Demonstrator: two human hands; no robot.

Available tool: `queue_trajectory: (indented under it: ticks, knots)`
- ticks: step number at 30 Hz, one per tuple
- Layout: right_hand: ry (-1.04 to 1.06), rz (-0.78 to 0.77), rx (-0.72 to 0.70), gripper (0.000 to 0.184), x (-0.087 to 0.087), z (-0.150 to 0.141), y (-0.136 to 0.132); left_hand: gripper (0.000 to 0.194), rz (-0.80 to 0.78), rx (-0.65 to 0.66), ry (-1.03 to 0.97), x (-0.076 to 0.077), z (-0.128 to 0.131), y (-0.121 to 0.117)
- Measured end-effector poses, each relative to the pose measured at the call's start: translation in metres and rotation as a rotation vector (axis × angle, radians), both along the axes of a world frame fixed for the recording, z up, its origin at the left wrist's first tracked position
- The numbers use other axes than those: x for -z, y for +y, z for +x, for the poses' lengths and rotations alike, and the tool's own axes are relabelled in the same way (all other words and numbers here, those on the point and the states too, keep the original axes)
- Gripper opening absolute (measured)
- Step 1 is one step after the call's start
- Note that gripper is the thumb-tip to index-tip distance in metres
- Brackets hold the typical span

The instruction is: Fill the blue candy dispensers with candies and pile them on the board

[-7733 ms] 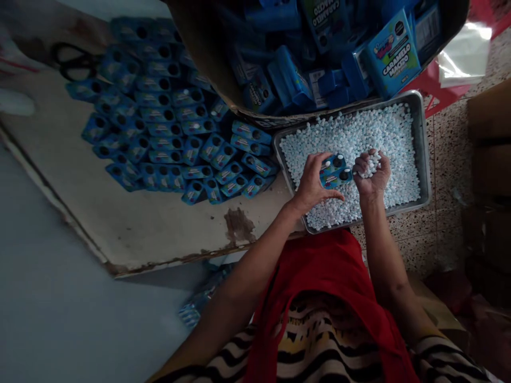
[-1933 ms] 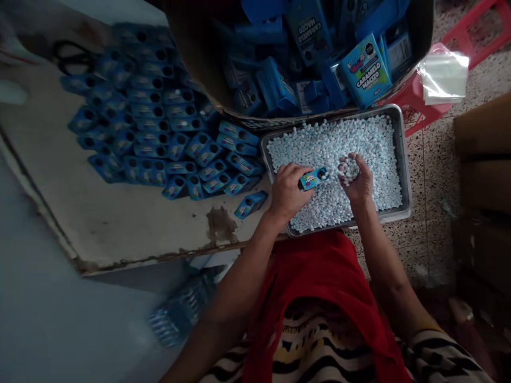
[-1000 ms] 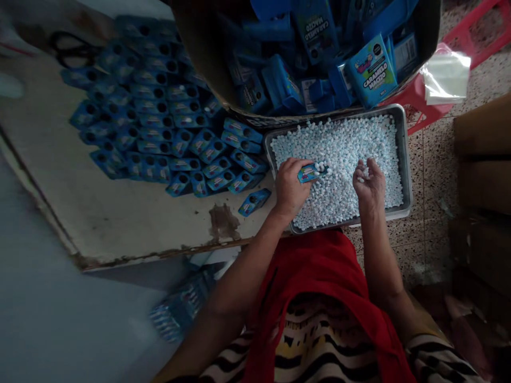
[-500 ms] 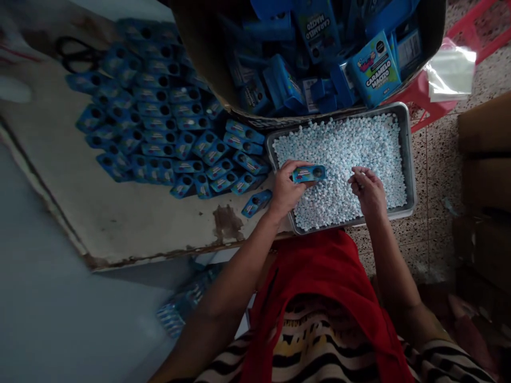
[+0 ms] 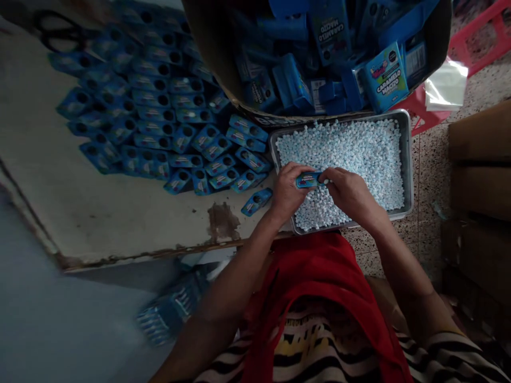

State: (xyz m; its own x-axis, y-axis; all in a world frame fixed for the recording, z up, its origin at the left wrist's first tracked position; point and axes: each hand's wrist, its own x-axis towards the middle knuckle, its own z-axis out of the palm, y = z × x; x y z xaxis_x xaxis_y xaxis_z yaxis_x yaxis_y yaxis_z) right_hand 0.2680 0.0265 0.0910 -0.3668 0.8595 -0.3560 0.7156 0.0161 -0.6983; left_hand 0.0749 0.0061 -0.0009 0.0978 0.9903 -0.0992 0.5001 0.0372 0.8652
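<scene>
My left hand [image 5: 288, 190] is closed around a small blue candy box [image 5: 306, 180] above the candy-filled metal tray [image 5: 408, 159]. The box's printed narrow face, with a round hole at its right end, points up. Fingertips of my right hand [image 5: 352, 196] are pinched together at that hole and partly cover it. A white candy [image 5: 326, 181] shows at those fingertips. Beneath both hands, small white and pale-blue candies [image 5: 359, 146] fill the tray. One blue box [image 5: 256, 202] lies apart on the table, just left of my left hand.
Rows of blue boxes with round holes [image 5: 154, 114] cover much of the table [image 5: 131, 213]. Black-handled scissors [image 5: 59, 33] lie at far left. A large carton [image 5: 207, 69] of blue boxes stands behind the tray. Right are a red stool [image 5: 477, 45], clear bags [image 5: 446, 88] and brown cartons [image 5: 479, 186].
A handful of candies has left my right hand, which has moved left onto the box. The candies heaped over the box's hole are gone. Earlier, one box was set down on the table.
</scene>
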Motion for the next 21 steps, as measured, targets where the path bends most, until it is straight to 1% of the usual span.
queue_trajectory:
  ticks: [3,5,8,11,13,15,17,18,19,20,21]
  knots:
    - [-0.175,0.046,-0.082,0.033,0.008,-0.008,0.003,0.028,0.029,0.023,0.056,-0.007,0.001,-0.001]
    - [-0.201,0.075,-0.083,0.034,0.012,-0.010,0.002,0.026,0.032,0.038,0.085,-0.009,0.002,-0.001]
    - [-0.188,0.105,-0.039,0.032,0.014,-0.013,0.000,0.026,0.034,0.053,0.090,-0.008,0.005,0.000]
    - [-0.127,0.102,0.046,0.029,0.010,-0.016,-0.002,0.027,0.033,0.040,0.087,-0.006,0.008,0.001]
    - [-0.014,0.107,0.143,0.027,0.009,-0.015,-0.004,0.029,0.015,0.016,0.078,-0.004,0.007,0.002]
    - [0.123,0.118,0.272,0.024,0.013,-0.008,-0.009,0.032,-0.004,-0.008,0.046,-0.002,0.003,0.003]
    - [0.190,0.128,0.425,0.016,0.026,0.005,-0.017,0.034,-0.022,-0.028,-0.007,0.000,-0.003,0.005]
    - [0.172,0.129,0.494,0.013,0.036,0.012,-0.022,0.035,-0.034,-0.038,-0.038,0.002,-0.007,0.006]
    - [0.123,0.128,0.537,0.014,0.048,0.018,-0.028,0.036,-0.049,-0.051,-0.072,0.004,-0.011,0.007]
    - [0.046,0.127,0.545,0.019,0.061,0.023,-0.034,0.037,-0.065,-0.066,-0.108,0.007,-0.014,0.008]
    - [-0.047,0.129,0.514,0.026,0.075,0.026,-0.039,0.038,-0.083,-0.078,-0.146,0.010,-0.017,0.008]
